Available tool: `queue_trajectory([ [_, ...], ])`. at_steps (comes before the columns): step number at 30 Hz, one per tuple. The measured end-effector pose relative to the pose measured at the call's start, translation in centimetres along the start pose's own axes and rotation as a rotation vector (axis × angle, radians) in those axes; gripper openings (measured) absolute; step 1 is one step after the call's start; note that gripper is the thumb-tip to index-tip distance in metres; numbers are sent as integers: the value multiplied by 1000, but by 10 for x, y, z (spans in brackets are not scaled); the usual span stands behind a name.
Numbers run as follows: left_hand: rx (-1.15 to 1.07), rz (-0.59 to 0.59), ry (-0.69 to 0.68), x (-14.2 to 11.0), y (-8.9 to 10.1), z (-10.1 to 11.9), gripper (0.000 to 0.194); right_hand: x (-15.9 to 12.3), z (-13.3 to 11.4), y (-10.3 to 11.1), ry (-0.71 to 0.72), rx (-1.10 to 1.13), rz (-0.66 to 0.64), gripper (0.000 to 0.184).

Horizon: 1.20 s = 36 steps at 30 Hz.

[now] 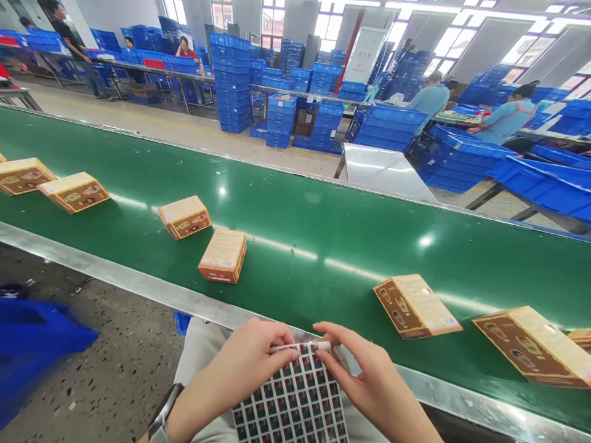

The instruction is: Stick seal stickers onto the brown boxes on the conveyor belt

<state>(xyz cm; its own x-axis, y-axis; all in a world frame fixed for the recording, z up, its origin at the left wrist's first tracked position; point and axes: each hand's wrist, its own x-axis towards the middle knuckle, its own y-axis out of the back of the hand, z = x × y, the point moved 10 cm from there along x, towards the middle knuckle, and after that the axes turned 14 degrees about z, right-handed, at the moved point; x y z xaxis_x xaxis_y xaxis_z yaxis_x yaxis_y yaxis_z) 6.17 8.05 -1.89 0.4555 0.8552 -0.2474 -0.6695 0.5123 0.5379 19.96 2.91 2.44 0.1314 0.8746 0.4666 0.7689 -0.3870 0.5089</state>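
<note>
At the green conveyor belt's [295, 246] near edge, left hand [261, 354] and right hand [357, 357], fingers curled nearly closed, pinch the top edge of a white-gridded, dark-squared sheet [295, 400].

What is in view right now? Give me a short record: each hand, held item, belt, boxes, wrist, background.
left hand: pinching the top edge of the sheet, left side
right hand: pinching the same edge, right side
held item: white gridded sheet with dark and red cells
belt: green conveyor belt, beyond the hands
boxes: brown-and-cream boxes on the belt, both sides of the hands; some cut off by the picture's edges
left wrist: watch
background: stacked blue crates, people at tables
</note>
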Motion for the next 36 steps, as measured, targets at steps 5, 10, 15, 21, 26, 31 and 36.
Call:
queue_trajectory([
  [5,87,57,-45,1,8,5,20,10,-34,-5,338,-190,-8,18],
  [10,142,66,-38,-1,11,1,18,13,-50,-9,475,-257,-10,20],
  [15,105,87,-6,-1,17,-4,20,12,-38,-5,306,-102,-48,19],
  [21,56,26,-149,-11,26,-1,5,40,36,-17,-344,356,82,24],
  [26,55,88,-360,-23,45,7,10,81,53,-68,-480,647,139,47],
  [31,242,213,-480,-14,51,2,8,98,57,-78,-526,653,243,40],
  [36,217,191,-500,-3,33,-3,13,92,70,-75,-628,581,295,43],
])
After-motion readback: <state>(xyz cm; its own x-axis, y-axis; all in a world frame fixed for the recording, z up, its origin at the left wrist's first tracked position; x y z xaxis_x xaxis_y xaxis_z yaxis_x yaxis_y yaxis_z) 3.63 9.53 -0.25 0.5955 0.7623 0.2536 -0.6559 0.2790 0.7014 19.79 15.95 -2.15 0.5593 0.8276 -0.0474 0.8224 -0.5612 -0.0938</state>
